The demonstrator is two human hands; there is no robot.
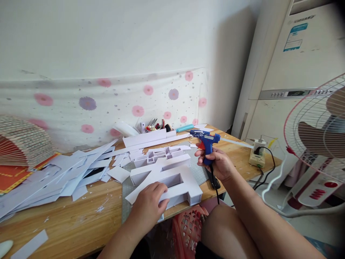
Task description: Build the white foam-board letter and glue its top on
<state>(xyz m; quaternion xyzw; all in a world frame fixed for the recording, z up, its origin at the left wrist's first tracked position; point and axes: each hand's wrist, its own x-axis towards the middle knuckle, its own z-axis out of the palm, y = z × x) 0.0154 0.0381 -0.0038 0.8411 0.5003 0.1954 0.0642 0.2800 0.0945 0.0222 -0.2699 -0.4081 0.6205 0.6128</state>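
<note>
My right hand (215,162) is wrapped round the handle of a blue hot glue gun (207,140), raised above the right part of the table. A long white glue stick (237,142) sticks out of its back, and its nozzle points left. My left hand (152,198) grips the near edge of a white foam-board letter shape (188,180), fingers on top and thumb at the side. This hollow-sided piece lies on a grey cutting mat (201,169). Smaller white box-like pieces (161,154) sit just behind it.
Many white board offcuts (78,169) are heaped at the left beside a folding fan (24,144). Long white strips (145,138) and a tool box (161,129) stand at the back. A power strip (257,154) is at the right edge, near a standing fan (318,144).
</note>
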